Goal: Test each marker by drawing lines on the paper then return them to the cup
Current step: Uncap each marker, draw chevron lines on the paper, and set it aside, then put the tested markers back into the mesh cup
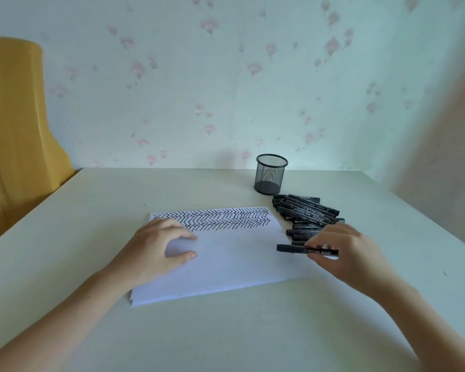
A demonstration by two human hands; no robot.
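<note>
**A:** Where does everything sit, taking the paper [226, 259] as the landmark?

**B:** The right hand [344, 251] is at the paper's right edge, its fingertips pinching one black marker [293, 248] that lies level, with its dark end pointing in over the sheet. The pile of markers [306, 213] lies just off the paper's far right corner, and the mesh cup [270, 174] stands beyond that pile, apparently with nothing in it. The left hand [159, 248] rests on the paper's left half, fingers loosely arched and holding nothing, just below the zigzag lines [215, 217] that fill the top band.

**A:** So what is the step?

**B:** By my reading, getting this marker ready to draw. I cannot tell whether the cap is on; the end over the paper looks blunt and capped.

**A:** How to do it well?

**B:** Keep the left palm pressing the sheet so that it does not slide under the stroke. If the cap is on, that hand would have to lift to pull it, so the paper should be steadied again before the tip lands. Turn the marker from level to a writing slant, and start in the blank area below the zigzags, so the new line reads apart from the old ones. Light pressure is enough to show whether ink flows. Recap firmly, then reach past the pile to the cup, keeping tested and untested markers apart.
</note>
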